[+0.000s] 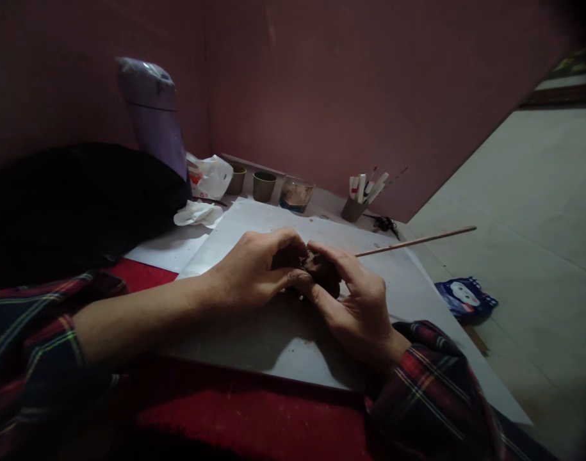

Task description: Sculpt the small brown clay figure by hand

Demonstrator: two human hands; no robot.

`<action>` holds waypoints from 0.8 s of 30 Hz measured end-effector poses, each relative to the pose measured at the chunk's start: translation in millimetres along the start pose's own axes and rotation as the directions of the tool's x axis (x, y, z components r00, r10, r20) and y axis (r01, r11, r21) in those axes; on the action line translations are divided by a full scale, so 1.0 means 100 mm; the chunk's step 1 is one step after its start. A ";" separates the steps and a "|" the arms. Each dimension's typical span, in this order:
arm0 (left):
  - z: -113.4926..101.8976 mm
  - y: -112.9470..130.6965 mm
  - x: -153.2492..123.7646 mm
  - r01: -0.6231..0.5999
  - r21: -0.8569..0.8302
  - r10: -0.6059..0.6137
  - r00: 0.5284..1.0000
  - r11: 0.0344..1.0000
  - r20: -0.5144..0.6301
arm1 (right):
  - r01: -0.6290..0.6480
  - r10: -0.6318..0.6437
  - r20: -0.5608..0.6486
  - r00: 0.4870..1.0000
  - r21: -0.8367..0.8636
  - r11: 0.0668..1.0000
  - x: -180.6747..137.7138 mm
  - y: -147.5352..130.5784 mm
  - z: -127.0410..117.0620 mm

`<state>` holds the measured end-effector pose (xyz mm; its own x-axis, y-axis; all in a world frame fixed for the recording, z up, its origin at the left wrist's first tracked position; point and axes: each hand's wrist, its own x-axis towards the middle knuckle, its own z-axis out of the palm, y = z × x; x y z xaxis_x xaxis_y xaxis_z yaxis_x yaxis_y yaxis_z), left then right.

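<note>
Between both hands is a dark brown lump (325, 272) that looks like clay, rough and uneven on its surface. My left hand (259, 266) grips it from the left, its thumb pressed along the near side. From the right, my right hand (357, 298) curls round the same lump, thumb and fingers closed on it. A thin wooden stick (417, 241) reaches out to the right beyond my right hand; its near end is hidden. Under the hands lies a white sheet (293, 358) with a few dark crumbs on it.
Along the back stand two small cups (264, 186), a glass of brownish liquid (296, 194) and a holder (353, 209) with pens and brushes. At left are a crumpled tissue (198, 214), a purple bottle-shaped thing (153, 115) and black cloth (81, 205). A blue packet (465, 299) lies at right.
</note>
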<state>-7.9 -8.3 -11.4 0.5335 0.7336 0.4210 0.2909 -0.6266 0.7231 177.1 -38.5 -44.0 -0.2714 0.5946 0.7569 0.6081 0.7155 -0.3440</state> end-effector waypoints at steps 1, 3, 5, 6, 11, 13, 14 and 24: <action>0.00 0.00 0.00 0.007 -0.012 -0.007 1.000 1.000 0.000 | 0.004 -0.004 -0.003 1.000 -0.002 1.000 0.00 0.00 0.00; 0.01 0.00 0.01 0.018 -0.072 -0.018 1.000 0.997 0.004 | 0.007 -0.007 -0.004 1.000 -0.003 1.000 0.00 -0.01 0.00; 0.02 0.00 0.01 0.025 -0.155 -0.023 1.000 0.988 0.017 | 0.006 -0.006 -0.001 1.000 0.002 1.000 0.01 -0.01 0.00; 0.02 -0.01 0.01 0.026 -0.189 -0.022 0.999 0.982 0.023 | 0.009 -0.009 0.000 1.000 0.003 1.000 0.01 -0.01 0.00; 0.03 -0.05 0.01 -0.007 -0.152 0.010 1.000 0.988 0.020 | 0.000 0.000 -0.027 1.000 -0.014 1.000 0.00 -0.01 0.01; 0.03 -0.06 0.01 -0.019 -0.122 0.022 0.999 0.992 0.024 | -0.010 0.009 -0.033 0.999 -0.015 1.000 -0.01 -0.01 0.01; 0.03 -0.07 0.01 -0.029 -0.115 0.032 0.999 0.993 0.024 | -0.010 0.010 -0.030 1.000 -0.016 1.000 -0.01 0.00 0.01; 0.02 -0.06 0.01 -0.133 -0.102 0.137 0.990 0.986 0.036 | 0.066 -0.066 0.008 0.998 -0.049 0.997 -0.01 -0.01 -0.01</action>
<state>-7.4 -4.4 -15.8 0.5961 0.6311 0.4963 0.1353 -0.6883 0.7127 178.0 -40.2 -43.9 -0.3165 0.5488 0.7737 0.6243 0.7346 -0.2657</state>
